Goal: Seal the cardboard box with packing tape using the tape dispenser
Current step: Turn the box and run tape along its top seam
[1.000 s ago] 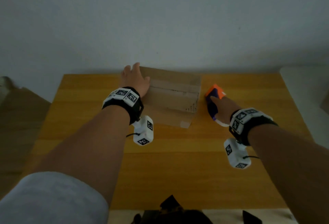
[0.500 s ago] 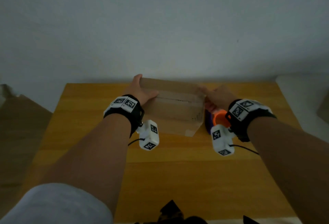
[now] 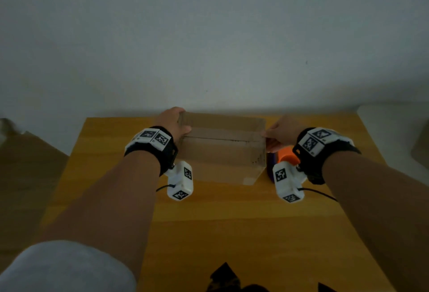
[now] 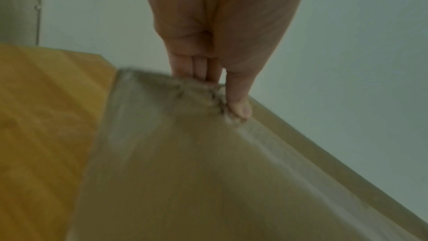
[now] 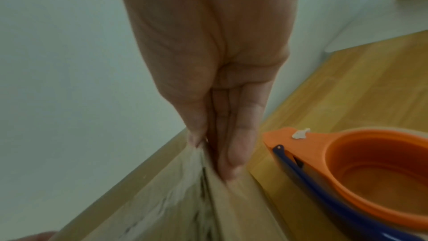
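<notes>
A brown cardboard box [image 3: 222,150] with its flaps down and a tape strip along the top seam sits at the far side of the wooden table [image 3: 220,222]. My left hand [image 3: 173,124] grips its left end, thumb [image 4: 238,102] on top and fingers down the side. At the right end my right hand [image 3: 278,136] pinches the top edge, thumb above and fingers [image 5: 241,144] against the side. The orange and blue tape dispenser [image 3: 286,156] lies on the table just right of the box, below my right wrist, untouched. Its orange hub [image 5: 370,168] fills the right wrist view's lower right.
A pale wall rises right behind the table's far edge. A white surface [image 3: 394,124] adjoins the table on the right and a brown piece of furniture [image 3: 23,164] stands at the left. A dark object [image 3: 225,280] sits at the near edge.
My right hand let go of the tape dispenser, left it on the table and moved to the box's right end. The box has turned square to me between both hands.
</notes>
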